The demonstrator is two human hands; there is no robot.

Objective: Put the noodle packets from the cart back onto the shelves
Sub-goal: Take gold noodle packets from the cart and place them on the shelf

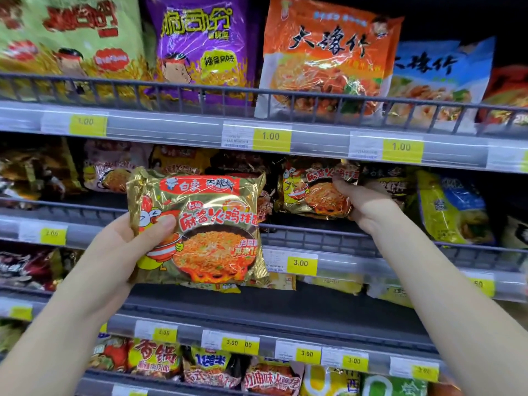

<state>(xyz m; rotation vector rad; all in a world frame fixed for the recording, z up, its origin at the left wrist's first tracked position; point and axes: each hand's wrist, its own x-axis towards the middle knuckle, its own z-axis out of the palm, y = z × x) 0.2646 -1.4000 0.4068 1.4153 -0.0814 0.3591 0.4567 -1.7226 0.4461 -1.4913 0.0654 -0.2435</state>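
My left hand (134,241) grips a gold noodle packet (205,227) by its left edge, thumb on the front, and holds it upright in front of the shelves. My right hand (363,204) grips a second gold packet (311,190) of the same kind by its right side. That packet sits at the second shelf (328,241), above the wire rail. No cart is in view.
The top shelf (177,125) carries large green, purple, orange (328,61) and blue bags behind a wire rail. Yellow-green packets (451,207) stand right of my right hand. Lower shelves hold more packets (154,358). Yellow price tags (301,264) line each shelf edge.
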